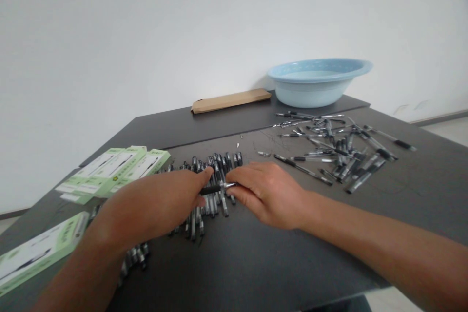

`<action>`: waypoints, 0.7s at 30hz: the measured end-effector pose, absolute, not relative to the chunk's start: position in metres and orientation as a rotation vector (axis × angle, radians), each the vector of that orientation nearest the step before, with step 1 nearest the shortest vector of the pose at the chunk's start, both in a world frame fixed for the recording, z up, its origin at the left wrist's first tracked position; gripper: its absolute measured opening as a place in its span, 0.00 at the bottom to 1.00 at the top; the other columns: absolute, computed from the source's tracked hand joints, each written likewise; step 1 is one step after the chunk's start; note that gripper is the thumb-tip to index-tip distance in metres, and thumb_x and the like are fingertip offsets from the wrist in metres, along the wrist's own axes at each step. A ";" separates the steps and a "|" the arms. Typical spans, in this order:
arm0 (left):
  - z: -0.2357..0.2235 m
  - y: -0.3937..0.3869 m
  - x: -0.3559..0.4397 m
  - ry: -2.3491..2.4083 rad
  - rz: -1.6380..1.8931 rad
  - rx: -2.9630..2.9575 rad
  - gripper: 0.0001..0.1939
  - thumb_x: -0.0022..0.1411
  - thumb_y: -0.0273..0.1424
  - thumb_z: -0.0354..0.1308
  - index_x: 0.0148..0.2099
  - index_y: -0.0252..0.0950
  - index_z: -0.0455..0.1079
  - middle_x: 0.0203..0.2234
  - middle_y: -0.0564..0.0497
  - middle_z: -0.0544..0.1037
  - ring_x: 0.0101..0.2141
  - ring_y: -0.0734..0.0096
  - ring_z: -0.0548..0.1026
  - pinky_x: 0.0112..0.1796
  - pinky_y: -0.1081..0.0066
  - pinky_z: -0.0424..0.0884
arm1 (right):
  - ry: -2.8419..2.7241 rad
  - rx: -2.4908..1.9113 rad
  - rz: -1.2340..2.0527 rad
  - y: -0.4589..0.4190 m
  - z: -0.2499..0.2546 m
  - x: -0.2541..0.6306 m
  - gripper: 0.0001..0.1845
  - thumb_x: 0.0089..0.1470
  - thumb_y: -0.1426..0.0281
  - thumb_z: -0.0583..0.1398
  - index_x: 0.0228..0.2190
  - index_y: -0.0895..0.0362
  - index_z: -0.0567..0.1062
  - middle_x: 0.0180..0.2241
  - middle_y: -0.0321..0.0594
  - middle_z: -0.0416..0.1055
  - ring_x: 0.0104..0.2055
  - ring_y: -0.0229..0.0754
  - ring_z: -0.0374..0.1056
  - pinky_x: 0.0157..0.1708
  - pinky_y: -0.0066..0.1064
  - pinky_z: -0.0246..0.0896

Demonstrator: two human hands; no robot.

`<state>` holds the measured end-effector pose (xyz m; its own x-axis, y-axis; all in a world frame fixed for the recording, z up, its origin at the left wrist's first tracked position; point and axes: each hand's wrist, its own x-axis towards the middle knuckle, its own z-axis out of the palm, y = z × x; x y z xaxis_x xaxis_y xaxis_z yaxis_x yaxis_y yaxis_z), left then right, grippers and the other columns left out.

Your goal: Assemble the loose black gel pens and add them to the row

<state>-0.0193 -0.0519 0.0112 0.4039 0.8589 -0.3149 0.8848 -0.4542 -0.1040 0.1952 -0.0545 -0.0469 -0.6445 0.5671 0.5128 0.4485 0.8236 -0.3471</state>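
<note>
My left hand [183, 192] is closed around a gel pen [211, 189], whose black grip and silver cone tip point right. With thumb and fingers, my right hand [265, 190] pinches at the tip end of the same pen; the very end is hidden by the fingers. Both hands are above a pile of capped clear pens [215, 204] with black caps, lying side by side on the dark table [234, 263]. More pens [135, 256] show below my left forearm, which covers part of them.
Green-and-white pen boxes [120, 168] are stacked at the left, with another box [40, 251] nearer. Loose pen parts and barrels [343, 153] are scattered at the right. Behind them stand a light blue basin [310, 92] and a flat brown cardboard piece [230, 101]. Small silver tips [238, 145] lie mid-table.
</note>
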 end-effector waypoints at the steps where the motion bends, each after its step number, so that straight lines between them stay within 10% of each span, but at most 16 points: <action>1: 0.010 -0.051 -0.021 1.575 -0.496 2.584 0.22 0.64 0.38 0.46 0.59 0.45 0.61 0.46 0.48 0.77 0.41 0.58 0.75 0.42 0.65 0.68 | -2.379 -0.737 0.253 -0.055 -0.046 0.195 0.12 0.62 0.66 0.49 0.38 0.59 0.69 0.32 0.42 0.72 0.34 0.40 0.65 0.34 0.29 0.54; 21: 0.006 -0.028 0.004 1.444 -0.706 2.526 0.30 0.63 0.40 0.48 0.64 0.34 0.52 0.45 0.40 0.77 0.43 0.54 0.75 0.37 0.65 0.70 | -2.455 -0.782 0.114 -0.035 -0.059 0.198 0.13 0.62 0.64 0.50 0.44 0.56 0.68 0.35 0.42 0.70 0.38 0.43 0.65 0.37 0.32 0.53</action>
